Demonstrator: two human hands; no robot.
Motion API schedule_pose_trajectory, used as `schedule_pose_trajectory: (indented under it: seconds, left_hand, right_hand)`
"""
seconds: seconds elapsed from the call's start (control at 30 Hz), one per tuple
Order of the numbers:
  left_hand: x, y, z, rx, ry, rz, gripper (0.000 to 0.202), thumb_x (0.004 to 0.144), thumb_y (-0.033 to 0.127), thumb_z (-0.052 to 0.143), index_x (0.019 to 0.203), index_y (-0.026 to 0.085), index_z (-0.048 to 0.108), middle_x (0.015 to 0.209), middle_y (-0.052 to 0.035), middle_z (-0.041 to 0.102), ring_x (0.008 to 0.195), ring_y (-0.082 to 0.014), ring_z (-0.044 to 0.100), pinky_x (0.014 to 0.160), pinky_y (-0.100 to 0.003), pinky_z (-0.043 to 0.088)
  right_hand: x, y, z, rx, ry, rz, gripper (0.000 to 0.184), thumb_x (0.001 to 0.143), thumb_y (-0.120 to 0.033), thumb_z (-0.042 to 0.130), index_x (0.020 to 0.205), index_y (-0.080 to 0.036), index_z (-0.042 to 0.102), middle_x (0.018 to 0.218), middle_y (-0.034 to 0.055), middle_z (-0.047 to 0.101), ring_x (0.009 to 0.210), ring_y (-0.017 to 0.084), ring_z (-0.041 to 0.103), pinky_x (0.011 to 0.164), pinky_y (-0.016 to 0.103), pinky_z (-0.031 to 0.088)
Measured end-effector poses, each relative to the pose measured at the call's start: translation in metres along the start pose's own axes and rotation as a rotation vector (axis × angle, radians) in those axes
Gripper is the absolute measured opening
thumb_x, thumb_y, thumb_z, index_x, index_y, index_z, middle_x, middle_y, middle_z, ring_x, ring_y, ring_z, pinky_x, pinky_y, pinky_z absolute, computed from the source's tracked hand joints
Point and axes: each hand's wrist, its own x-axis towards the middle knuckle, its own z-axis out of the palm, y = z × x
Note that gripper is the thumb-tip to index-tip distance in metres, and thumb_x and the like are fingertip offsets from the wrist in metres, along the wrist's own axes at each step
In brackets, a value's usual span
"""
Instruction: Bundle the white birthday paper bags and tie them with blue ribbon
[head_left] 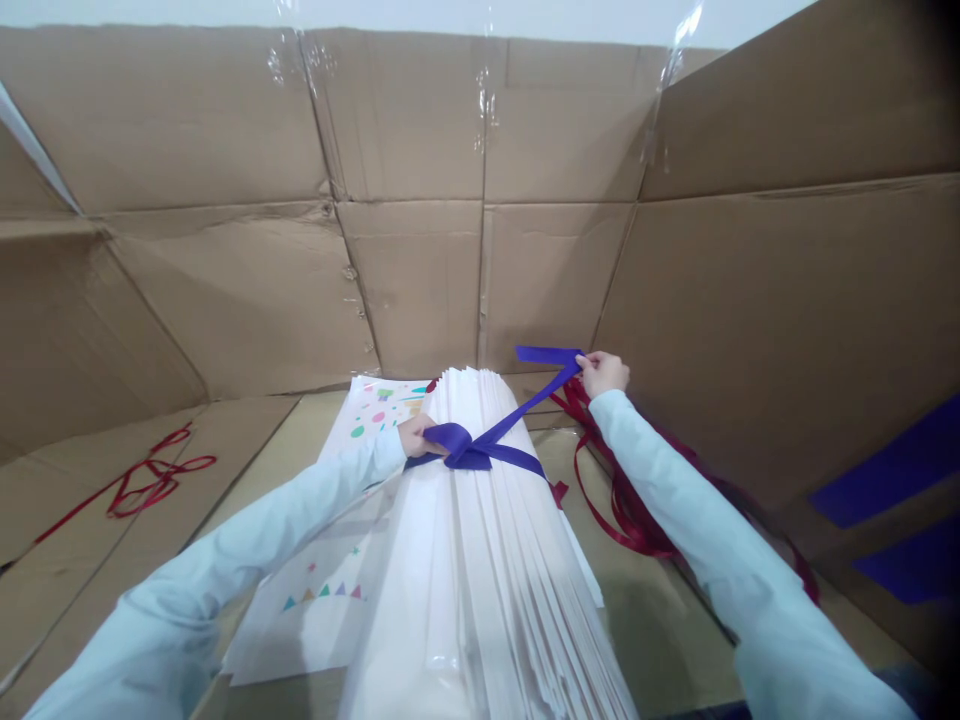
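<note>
Purple ribbon (480, 448) is pinched at its knot by the left hand (417, 436) and held taut by the clenched right hand (604, 372); it's wrapped around a fat stack of white paper (480, 570) lying on a confetti-print sheet (375, 420), with tangled red ribbon (622, 490) just beside it on cardboard (247, 300).

Purple ribbon (469, 448) around white sheets (480, 570) — (left hand (416, 436), right hand (602, 373) gripping)

Multicoloured confetti shapes are printed on a white sheet (367, 425), and a purple ribbon (469, 450) and a dark red ribbon (619, 505) are seen.
</note>
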Motion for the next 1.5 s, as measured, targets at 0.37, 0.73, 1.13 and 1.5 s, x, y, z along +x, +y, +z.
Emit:
schedule_pose_trajectory:
  seconds: [0.37, 0.73, 1.13, 1.5]
  left_hand:
    - [0.000, 0.002, 0.002, -0.059, -0.013, -0.042, 0.035, 0.049, 0.040, 0.072, 0.044, 0.011, 0.052, 0.037, 0.0069, 0.035, 0.040, -0.0027, 0.027, 0.041, -0.018, 0.021]
    - [-0.008, -0.007, 0.006, 0.157, 0.084, 0.188, 0.024, 0.064, 0.032, 0.059, 0.059, 0.009, 0.062, 0.054, -0.0006, 0.059, 0.055, -0.0092, 0.050, 0.055, -0.018, 0.039]
    - [-0.007, -0.009, 0.015, -0.020, 0.180, 0.170, 0.044, 0.058, 0.051, 0.067, 0.046, 0.013, 0.049, 0.042, 0.0036, 0.043, 0.046, -0.0057, 0.034, 0.047, -0.019, 0.031]
    - [-0.004, -0.008, 0.012, 0.003, 0.150, 0.158, 0.048, 0.055, 0.052, 0.069, 0.046, 0.010, 0.047, 0.043, 0.0034, 0.042, 0.048, -0.0061, 0.037, 0.049, -0.018, 0.033]
  right_hand:
    - [-0.031, 0.014, 0.017, 0.018, -0.428, 0.107, 0.043, 0.082, -0.046, 0.044, 0.095, -0.009, 0.063, 0.084, 0.0153, 0.065, 0.067, 0.018, 0.062, 0.067, 0.030, 0.047]
    - [-0.210, 0.064, -0.020, 0.767, -0.661, 0.178, 0.059, 0.069, -0.056, 0.059, 0.118, -0.024, 0.055, 0.130, 0.0039, 0.048, 0.127, 0.020, 0.035, 0.107, 0.036, 0.024]
    - [-0.218, 0.042, -0.026, 0.892, -0.637, 0.274, 0.062, 0.068, -0.046, 0.065, 0.124, -0.021, 0.050, 0.129, 0.0039, 0.048, 0.126, 0.022, 0.036, 0.107, 0.035, 0.029]
    - [-0.217, 0.045, -0.027, 0.836, -0.616, 0.327, 0.067, 0.062, -0.049, 0.068, 0.119, -0.015, 0.055, 0.121, 0.0077, 0.054, 0.119, 0.026, 0.044, 0.104, 0.039, 0.035]
